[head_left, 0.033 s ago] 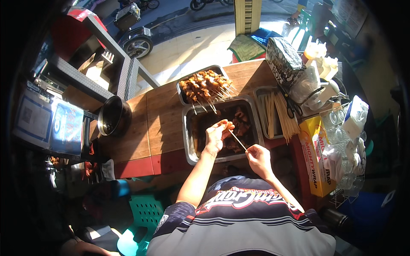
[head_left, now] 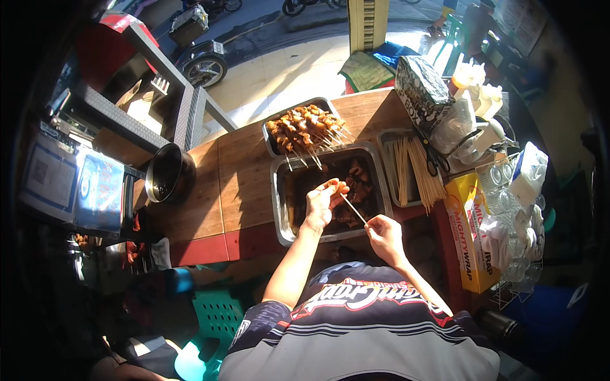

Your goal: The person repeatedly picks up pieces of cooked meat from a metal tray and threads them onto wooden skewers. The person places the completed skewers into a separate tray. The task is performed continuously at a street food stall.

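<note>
Above a metal tray of dark marinade, my left hand is closed, pinching what looks like a piece of meat at the far end of a bamboo skewer. The fingers hide most of that piece. My right hand grips the skewer's near end, over the tray's lower right edge. Loose chunks of meat lie in the marinade. Just beyond, a second tray holds a pile of skewered meat, its sticks pointing toward me. Bare bamboo skewers rest in a tray on the right.
Black scissors lie beside the bare skewers. To the right stand a yellow wrap box, a rack of glasses and a patterned box. A dark pot sits at the table's left end, with a green chair below.
</note>
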Demonstrator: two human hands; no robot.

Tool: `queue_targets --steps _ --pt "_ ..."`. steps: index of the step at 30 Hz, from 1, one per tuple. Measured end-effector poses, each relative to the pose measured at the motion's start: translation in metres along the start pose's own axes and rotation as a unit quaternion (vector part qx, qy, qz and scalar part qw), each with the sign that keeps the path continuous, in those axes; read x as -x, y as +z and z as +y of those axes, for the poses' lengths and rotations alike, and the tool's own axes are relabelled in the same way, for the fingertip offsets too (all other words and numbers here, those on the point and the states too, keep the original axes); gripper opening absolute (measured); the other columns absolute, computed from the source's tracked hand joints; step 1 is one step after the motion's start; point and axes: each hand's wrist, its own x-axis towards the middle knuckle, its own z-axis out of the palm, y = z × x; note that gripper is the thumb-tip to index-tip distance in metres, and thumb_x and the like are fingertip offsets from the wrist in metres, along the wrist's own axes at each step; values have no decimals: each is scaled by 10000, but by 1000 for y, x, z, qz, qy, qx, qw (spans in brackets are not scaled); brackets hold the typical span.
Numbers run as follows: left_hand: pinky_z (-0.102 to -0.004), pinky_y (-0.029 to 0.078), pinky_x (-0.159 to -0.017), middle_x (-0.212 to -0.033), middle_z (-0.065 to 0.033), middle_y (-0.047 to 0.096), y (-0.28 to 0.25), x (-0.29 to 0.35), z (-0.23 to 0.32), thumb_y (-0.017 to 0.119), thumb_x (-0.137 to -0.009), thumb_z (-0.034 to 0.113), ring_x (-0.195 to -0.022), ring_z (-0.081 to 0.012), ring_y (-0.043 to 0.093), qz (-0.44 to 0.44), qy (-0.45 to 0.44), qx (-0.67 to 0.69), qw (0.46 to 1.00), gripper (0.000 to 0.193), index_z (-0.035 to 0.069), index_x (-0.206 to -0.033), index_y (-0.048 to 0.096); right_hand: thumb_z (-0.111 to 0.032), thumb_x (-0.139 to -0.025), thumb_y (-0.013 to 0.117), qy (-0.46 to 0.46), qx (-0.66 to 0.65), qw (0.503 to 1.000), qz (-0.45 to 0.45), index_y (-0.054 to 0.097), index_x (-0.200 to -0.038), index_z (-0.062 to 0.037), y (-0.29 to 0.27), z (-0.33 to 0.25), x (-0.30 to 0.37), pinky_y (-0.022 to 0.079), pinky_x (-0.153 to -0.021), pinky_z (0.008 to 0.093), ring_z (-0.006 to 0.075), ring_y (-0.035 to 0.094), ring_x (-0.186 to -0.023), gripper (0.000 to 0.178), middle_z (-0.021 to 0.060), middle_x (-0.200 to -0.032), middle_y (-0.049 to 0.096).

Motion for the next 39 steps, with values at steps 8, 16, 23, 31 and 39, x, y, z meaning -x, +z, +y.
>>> queue_targets --steps 8,16,23,31,39 --pt "-338 603 -764 -996 -153 706 4 4 3 596 -933 77 -897 -262 713 -5 3 2 1000 159 0 -1066 634 -92 -853 688 44 -32 997 -48 691 -856 12 0 1 -5 490 -528 271 135 622 -537 104 97 -668 662" --pt "-327 594 -768 -981 -126 710 10 -5 4 600 -938 82 -888 -247 714 -5 -7 -28 1000 134 8 -1038 649 -85 -840 674 21 -24 997 -74 714 -942 -6 -6 15 -6 503 -538 308 191 656 -543 135 137 -660 664" --pt "-307 584 -775 -991 -99 702 42 12 -48 669 -919 160 -910 -210 702 -70 -71 -97 990 212 23 -1078 639 -48 -888 629 112 -123 985 -40 703 -930 27 -10 20 -20 432 -400 260 92 553 -436 114 44 -574 603" --pt "-426 354 -1103 -1406 -180 484 -12 -70 -17 588 -856 58 -1241 -398 497 51 268 -795 542 484 43 -1333 509 -62 -930 602 135 -148 980 4 681 -943 29 -28 37 -22 382 -370 227 63 494 -410 121 22 -590 576" --pt "-429 540 -778 -1088 -218 575 -30 -60 -23 533 -855 79 -945 -389 599 -40 317 -811 490 154 -16 -952 607 -48 -926 604 141 -162 977 -10 675 -942 38 -30 44 -13 385 -372 227 61 491 -409 113 21 -595 579"
